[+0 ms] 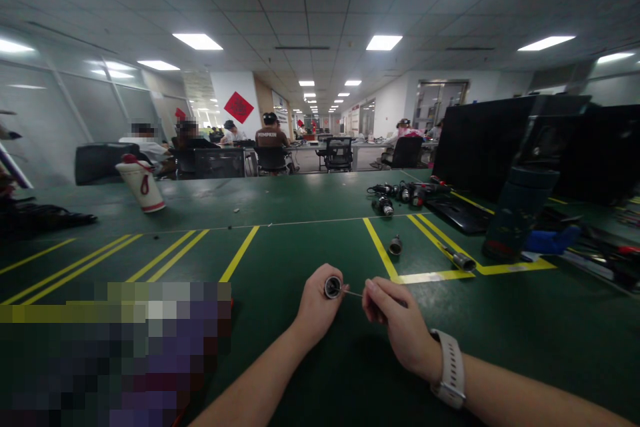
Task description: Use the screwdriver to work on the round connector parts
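Observation:
My left hand (316, 303) is closed around a small dark cylindrical part (333, 287) whose round open end faces me. My right hand (395, 323), with a white watch on its wrist, pinches a thin metal rod (351, 293) whose tip reaches into the part's opening. Both hands hover low over the green table (280, 260) near its front middle.
Beyond the hands lie a small cylinder (395, 245), a metal tube (460, 258) and a cluster of dark parts (400, 195) inside yellow tape lines. A black monitor (480, 143) and dark tool stand (523, 207) sit right. A white cup (141, 185) stands far left. People sit at desks behind.

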The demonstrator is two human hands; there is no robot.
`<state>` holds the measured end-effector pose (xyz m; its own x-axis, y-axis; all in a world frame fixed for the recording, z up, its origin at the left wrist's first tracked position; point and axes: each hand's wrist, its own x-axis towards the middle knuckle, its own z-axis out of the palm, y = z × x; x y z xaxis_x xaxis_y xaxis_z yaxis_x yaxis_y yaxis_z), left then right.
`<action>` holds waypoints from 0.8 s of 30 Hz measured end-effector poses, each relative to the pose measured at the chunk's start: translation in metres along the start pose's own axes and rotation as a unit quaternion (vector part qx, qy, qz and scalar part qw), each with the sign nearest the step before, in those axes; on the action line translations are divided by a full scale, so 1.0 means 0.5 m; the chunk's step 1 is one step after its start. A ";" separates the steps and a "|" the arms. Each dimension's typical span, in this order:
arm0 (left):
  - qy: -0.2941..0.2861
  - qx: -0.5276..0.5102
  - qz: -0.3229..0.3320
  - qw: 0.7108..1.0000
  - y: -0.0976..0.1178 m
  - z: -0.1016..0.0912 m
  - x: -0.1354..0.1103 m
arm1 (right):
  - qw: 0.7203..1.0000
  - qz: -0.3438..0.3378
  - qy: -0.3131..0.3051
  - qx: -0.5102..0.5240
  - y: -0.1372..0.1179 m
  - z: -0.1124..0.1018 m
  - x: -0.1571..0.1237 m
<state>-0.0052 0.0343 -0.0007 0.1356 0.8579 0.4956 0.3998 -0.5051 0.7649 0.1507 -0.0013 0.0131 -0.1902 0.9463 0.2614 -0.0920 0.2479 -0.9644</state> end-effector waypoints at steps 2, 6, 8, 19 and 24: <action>0.000 -0.005 0.001 1.000 0.000 0.001 0.000 | 1.000 0.002 -0.002 -0.009 -0.001 0.001 0.001; 0.000 -0.012 0.005 1.000 0.000 0.002 0.001 | 1.000 0.019 -0.004 0.015 -0.001 0.002 0.004; 0.000 -0.019 0.009 1.000 0.001 0.001 0.001 | 0.999 0.028 -0.002 0.032 0.000 0.003 0.005; -0.001 -0.001 -0.001 1.000 -0.001 0.000 -0.001 | 0.999 0.021 0.009 0.031 0.003 0.003 0.003; -0.006 -0.005 0.004 1.000 -0.001 -0.001 -0.001 | 0.998 0.040 0.002 0.041 0.000 0.003 0.003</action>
<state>-0.0059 0.0342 -0.0013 0.1489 0.8551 0.4967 0.3894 -0.5124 0.7654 0.1489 -0.0003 0.0135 -0.1957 0.9634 0.1832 -0.1569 0.1537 -0.9756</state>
